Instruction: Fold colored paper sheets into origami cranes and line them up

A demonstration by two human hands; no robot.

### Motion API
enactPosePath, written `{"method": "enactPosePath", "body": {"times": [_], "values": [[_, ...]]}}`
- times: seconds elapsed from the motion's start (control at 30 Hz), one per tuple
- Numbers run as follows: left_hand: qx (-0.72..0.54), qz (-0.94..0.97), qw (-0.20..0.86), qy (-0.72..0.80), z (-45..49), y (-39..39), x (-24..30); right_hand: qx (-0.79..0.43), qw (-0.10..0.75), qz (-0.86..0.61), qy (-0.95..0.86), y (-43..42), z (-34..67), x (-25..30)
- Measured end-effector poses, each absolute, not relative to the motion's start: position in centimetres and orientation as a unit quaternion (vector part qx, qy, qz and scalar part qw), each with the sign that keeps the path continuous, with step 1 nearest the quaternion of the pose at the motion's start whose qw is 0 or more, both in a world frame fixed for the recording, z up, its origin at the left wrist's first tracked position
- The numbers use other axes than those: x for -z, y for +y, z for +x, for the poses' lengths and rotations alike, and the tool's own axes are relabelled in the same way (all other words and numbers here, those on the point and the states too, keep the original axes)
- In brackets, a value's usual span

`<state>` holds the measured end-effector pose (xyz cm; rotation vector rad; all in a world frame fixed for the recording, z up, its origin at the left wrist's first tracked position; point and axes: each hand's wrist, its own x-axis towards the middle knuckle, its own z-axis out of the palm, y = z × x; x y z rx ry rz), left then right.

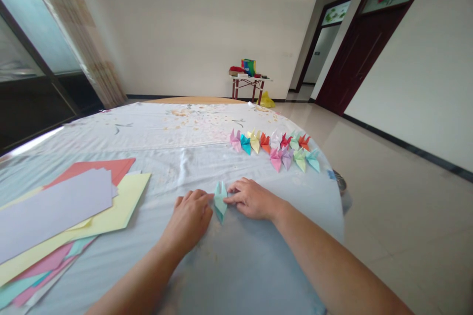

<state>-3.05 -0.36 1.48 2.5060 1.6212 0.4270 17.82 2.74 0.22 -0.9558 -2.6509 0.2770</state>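
A mint-green piece of folded origami paper (220,204) lies on the tablecloth in front of me, with two narrow points at its far end and one point towards me. My left hand (192,216) has curled fingers, the fingertips gripping the paper's left edge. From the other side my right hand (253,199) pinches the right edge between thumb and fingers. Beyond my right hand stand several finished paper cranes (276,158) in two rows, in pink, blue, yellow, orange, red, white, purple and green.
Loose coloured paper sheets (55,211) are piled at the left of the round table, whose cloth (155,133) is pale and flower-printed. Against the far wall is a small side table (251,78) with items on it and a yellow bag (266,100) beside it.
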Motion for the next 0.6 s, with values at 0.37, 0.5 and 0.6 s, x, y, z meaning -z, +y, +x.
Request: {"method": "enactPosePath", "body": {"times": [0.37, 0.5, 0.6], "values": [[-0.164, 0.795, 0.055, 0.581, -1.9, -0.2, -0.6, -0.105, 0.302, -0.424, -0.848, 3.4, 17.1, 0.6], [-0.189, 0.783, 0.083, 0.586, -1.9, -0.2, -0.2, -0.122, 0.277, -0.478, -0.824, 3.5, 16.8, 1.3], [-0.220, 0.773, 0.114, 0.584, -1.9, 0.0, 0.2, -0.174, 0.294, -0.479, -0.808, 3.5, 16.4, 1.4]]}}
